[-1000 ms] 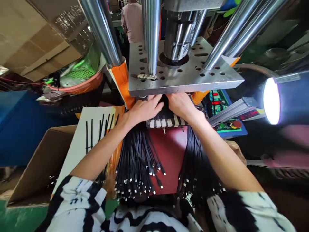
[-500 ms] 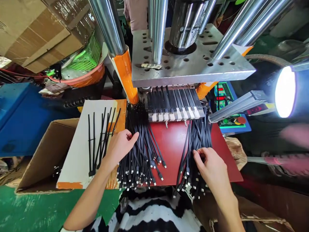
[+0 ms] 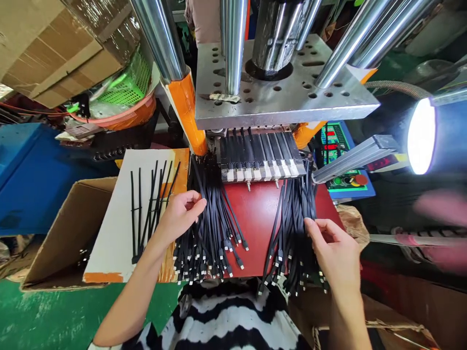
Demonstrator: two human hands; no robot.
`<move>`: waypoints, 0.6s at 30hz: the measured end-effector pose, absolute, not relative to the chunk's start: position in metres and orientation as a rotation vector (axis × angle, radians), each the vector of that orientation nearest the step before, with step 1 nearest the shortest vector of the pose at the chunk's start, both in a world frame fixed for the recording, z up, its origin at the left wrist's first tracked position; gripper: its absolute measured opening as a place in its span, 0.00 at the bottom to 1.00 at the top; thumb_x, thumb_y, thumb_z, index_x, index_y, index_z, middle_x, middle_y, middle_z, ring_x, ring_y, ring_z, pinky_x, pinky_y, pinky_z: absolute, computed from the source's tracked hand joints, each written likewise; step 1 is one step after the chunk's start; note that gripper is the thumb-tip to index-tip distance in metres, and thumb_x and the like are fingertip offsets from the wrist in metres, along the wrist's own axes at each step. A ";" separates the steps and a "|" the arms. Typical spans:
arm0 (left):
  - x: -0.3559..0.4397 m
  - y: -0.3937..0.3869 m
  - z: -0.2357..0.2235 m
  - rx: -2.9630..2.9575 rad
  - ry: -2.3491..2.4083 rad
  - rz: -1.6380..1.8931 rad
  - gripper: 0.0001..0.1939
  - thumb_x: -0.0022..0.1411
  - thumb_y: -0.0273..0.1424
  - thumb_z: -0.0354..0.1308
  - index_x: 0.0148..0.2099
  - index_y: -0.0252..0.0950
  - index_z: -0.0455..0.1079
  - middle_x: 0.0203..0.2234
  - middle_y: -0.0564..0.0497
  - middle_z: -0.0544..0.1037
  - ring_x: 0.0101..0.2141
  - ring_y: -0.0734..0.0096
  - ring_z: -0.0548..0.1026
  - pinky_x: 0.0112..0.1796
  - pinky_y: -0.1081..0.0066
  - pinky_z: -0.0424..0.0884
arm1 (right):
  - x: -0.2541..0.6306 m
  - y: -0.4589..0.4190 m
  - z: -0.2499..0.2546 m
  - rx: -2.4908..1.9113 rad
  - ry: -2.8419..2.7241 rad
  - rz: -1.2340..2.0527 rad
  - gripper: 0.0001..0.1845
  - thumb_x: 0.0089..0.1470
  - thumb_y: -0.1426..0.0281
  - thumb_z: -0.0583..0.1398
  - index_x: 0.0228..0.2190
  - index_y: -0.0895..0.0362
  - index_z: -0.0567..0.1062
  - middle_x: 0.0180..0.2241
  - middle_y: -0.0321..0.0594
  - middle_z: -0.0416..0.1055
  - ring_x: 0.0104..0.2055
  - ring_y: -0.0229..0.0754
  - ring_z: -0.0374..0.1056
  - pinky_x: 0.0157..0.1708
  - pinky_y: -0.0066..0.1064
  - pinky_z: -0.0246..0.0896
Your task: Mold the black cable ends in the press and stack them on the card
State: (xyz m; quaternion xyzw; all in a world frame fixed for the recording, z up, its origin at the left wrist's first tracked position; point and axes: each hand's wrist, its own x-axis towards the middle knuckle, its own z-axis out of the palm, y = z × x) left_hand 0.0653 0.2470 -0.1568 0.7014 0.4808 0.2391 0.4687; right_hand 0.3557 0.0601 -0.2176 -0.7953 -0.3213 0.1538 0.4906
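Observation:
On the left, a thick bundle of flat black cables [image 3: 215,214] with metal plug ends hangs over the red board. My left hand [image 3: 184,214] is at its left edge, thumb and forefinger pinched on one cable. A second bundle of black cables [image 3: 292,214] lies at the right. My right hand [image 3: 335,248] is closed at that bundle's right side, its thumb and forefinger tips pinching a cable. Behind both, a metal fixture [image 3: 260,155] holds several black cables side by side, their pale ends toward me.
A heavy steel press plate [image 3: 284,102] hangs above the fixture between shiny columns. Several black cables [image 3: 155,204] lie on a white board [image 3: 109,233] at left, beside a cardboard box [image 3: 69,233]. A lit lamp [image 3: 421,136] and control panel [image 3: 350,180] stand right.
My right hand has moved right, to the outer side of its bundle, drawing a cable out. My left hand has shifted slightly left, with a cable now lifted at its fingertips.

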 end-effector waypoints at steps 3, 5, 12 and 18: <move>0.068 0.239 -0.152 1.938 1.252 0.617 0.17 0.64 0.43 0.57 0.28 0.38 0.71 0.19 0.55 0.72 0.20 0.72 0.70 0.25 0.72 0.63 | 0.352 0.050 -0.205 -1.820 -0.785 0.363 0.21 0.61 0.50 0.66 0.30 0.55 0.80 0.20 0.31 0.66 0.20 0.36 0.60 0.21 0.28 0.53; 0.069 0.233 -0.145 2.100 1.322 0.659 0.16 0.66 0.39 0.55 0.29 0.38 0.74 0.20 0.53 0.76 0.22 0.70 0.72 0.27 0.71 0.65 | 0.345 0.041 -0.195 -1.704 -0.825 0.395 0.16 0.64 0.55 0.67 0.32 0.54 0.80 0.20 0.30 0.65 0.19 0.34 0.59 0.19 0.27 0.53; 0.085 0.190 -0.116 1.861 1.077 0.752 0.17 0.70 0.41 0.60 0.33 0.37 0.79 0.25 0.52 0.79 0.22 0.74 0.73 0.25 0.75 0.69 | 0.296 0.042 -0.160 -1.299 -1.319 0.542 0.14 0.70 0.73 0.59 0.30 0.54 0.74 0.24 0.32 0.68 0.21 0.33 0.62 0.22 0.26 0.55; 0.108 0.148 -0.125 1.309 0.743 0.486 0.29 0.67 0.57 0.63 0.29 0.36 0.73 0.19 0.58 0.66 0.14 0.81 0.63 0.15 0.78 0.58 | 0.275 0.055 -0.159 -1.130 -1.587 0.827 0.16 0.69 0.72 0.59 0.26 0.54 0.68 0.24 0.32 0.66 0.26 0.34 0.61 0.26 0.26 0.54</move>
